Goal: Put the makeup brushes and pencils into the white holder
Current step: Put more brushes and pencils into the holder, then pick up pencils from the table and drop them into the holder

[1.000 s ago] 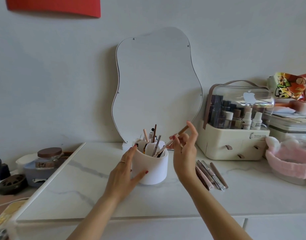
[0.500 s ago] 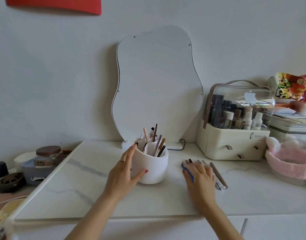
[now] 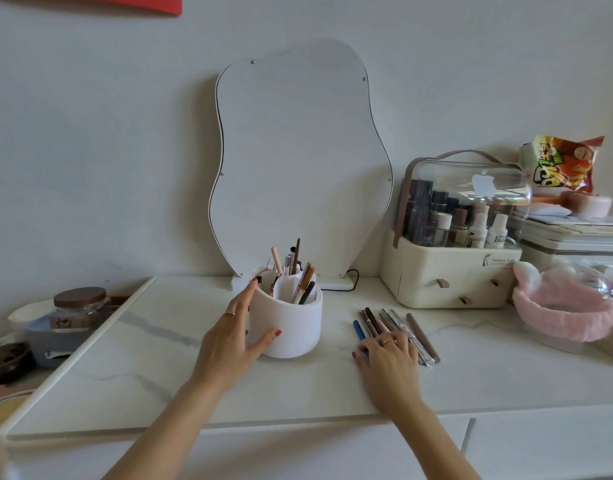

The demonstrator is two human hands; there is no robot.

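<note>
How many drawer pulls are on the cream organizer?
3 on the organizer: one upper left, one upper right, one lower middle. The pink headband may hide more.

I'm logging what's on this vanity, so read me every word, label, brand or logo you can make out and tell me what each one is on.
"Serious Life", roughly, the small print being soft: front of the cream cosmetics organizer.
"poop poop", roughly: small white bottle inside it.
Apple logo sticker, no words: organizer's clear lid.
Big yellow lettering: snack bag, too warped to read.
Dark label: glass jar, too blurred.
</note>
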